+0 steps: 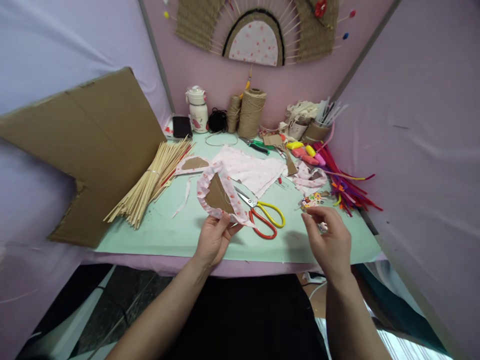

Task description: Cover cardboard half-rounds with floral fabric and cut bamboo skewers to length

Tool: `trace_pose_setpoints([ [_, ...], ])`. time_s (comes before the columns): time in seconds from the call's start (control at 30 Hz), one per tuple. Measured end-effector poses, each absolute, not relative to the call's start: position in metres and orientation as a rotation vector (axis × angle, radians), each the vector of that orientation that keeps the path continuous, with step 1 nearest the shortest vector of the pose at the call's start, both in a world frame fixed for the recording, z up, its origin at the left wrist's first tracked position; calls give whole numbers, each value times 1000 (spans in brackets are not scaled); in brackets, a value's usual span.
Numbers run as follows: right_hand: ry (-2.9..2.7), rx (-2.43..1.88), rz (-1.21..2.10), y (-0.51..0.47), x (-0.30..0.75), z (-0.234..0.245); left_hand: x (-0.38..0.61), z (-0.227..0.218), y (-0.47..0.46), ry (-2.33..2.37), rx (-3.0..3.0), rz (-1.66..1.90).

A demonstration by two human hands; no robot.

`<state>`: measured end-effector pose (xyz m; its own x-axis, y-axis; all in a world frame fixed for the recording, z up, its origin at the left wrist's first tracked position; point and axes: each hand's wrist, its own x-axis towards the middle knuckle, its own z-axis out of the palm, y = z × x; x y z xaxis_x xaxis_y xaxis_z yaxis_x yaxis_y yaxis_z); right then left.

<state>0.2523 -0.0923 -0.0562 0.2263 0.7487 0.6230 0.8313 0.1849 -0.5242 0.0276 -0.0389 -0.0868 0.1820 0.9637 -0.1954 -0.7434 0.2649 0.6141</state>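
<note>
My left hand [214, 237] grips the near edge of a cardboard shape wrapped in pink floral fabric [219, 195], holding it tilted above the pale green table top [168, 230]. My right hand [327, 239] hovers to the right with fingers curled and pinched together; what they hold is too small to make out. Scissors with a red and a yellow handle [264, 216] lie on the table between my hands, just past the fabric piece.
A bundle of wooden sticks [153, 182] and a big cardboard sheet [86, 145] sit left. Pink cloth [251, 170], twine spools [250, 112], a flask [197, 109], a phone [182, 126], coloured pipe cleaners [345, 185] and green pliers [258, 146] fill the back and right.
</note>
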Motion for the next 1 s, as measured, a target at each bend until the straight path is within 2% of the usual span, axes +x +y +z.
trace_pose_setpoints([
  [0.2, -1882, -1679, 101, -78, 235, -64, 24, -91, -33, 647, 421, 1320],
  [0.37, -2072, -2051, 60, -48, 207, -73, 19, -92, -31, 650, 419, 1349],
  [0.5, -2079, -2097, 120, -42, 206, -70, 15, -90, -32, 624, 402, 1392],
  [0.67, -1804, -2055, 554, -61, 218, -67, 8, -79, -27, 568, 409, 1483],
  [0.8, -1603, -1667, 1015, -83, 215, -60, 3, -67, -16, 533, 424, 1526],
  [1.0, -1614, -1356, 1383, -115, 196, -41, 2, -56, -6, 552, 455, 1586],
])
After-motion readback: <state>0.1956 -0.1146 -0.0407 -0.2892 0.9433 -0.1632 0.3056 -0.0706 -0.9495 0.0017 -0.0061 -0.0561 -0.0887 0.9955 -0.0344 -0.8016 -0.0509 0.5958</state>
